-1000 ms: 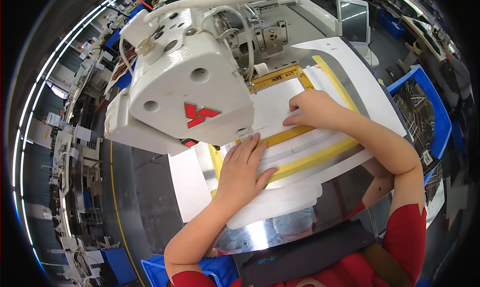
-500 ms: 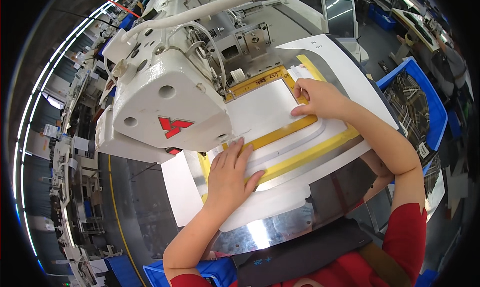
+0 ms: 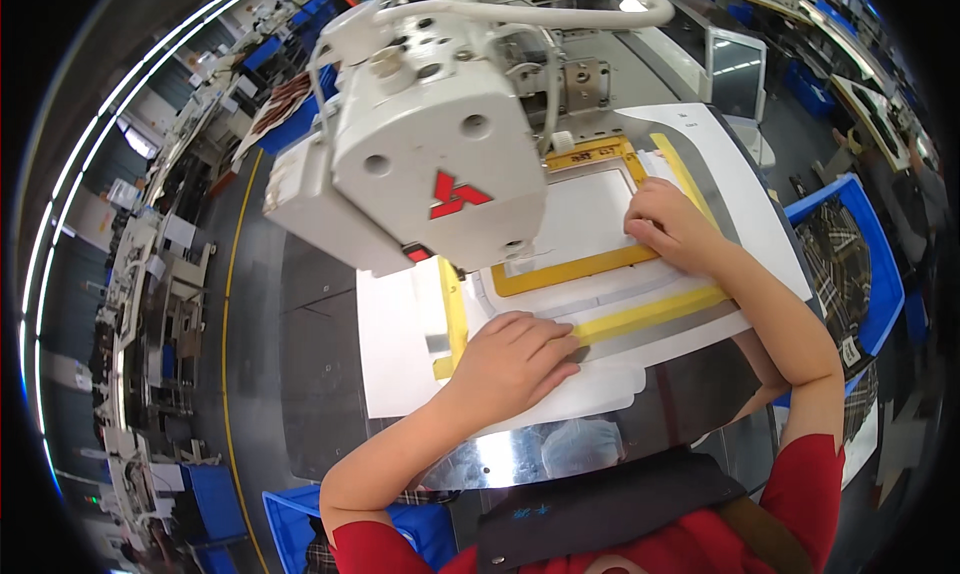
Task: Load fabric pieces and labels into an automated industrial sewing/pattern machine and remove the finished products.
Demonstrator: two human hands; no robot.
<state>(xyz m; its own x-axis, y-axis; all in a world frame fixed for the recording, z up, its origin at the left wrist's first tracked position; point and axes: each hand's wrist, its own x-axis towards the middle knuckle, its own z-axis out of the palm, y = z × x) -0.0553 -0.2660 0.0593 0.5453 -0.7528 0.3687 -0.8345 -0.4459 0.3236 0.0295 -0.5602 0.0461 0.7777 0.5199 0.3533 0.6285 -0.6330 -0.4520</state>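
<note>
My left hand (image 3: 510, 369) lies with fingers spread slightly on the near side of a template with pale yellow strips (image 3: 650, 310), left of centre. My right hand (image 3: 672, 226) has its fingers curled on the right bar of a mustard-yellow rectangular frame (image 3: 560, 272), which surrounds a white panel (image 3: 585, 214). The white machine head (image 3: 430, 144) overhangs the frame's left part and hides some of it. Loose white sheets (image 3: 390, 334) lie under and around the template on the machine's bed.
A screen (image 3: 735, 64) stands at the back right. Blue bins with plaid fabric sit at right (image 3: 870, 254) and lower left (image 3: 300, 514). A polished metal edge (image 3: 480, 464) runs in front of me. Other workbenches (image 3: 150, 274) line the aisle at left.
My left hand has slid back toward me, off the mustard frame's near bar. My right hand has moved right and curled on the frame's right bar. The view has shifted slightly.
</note>
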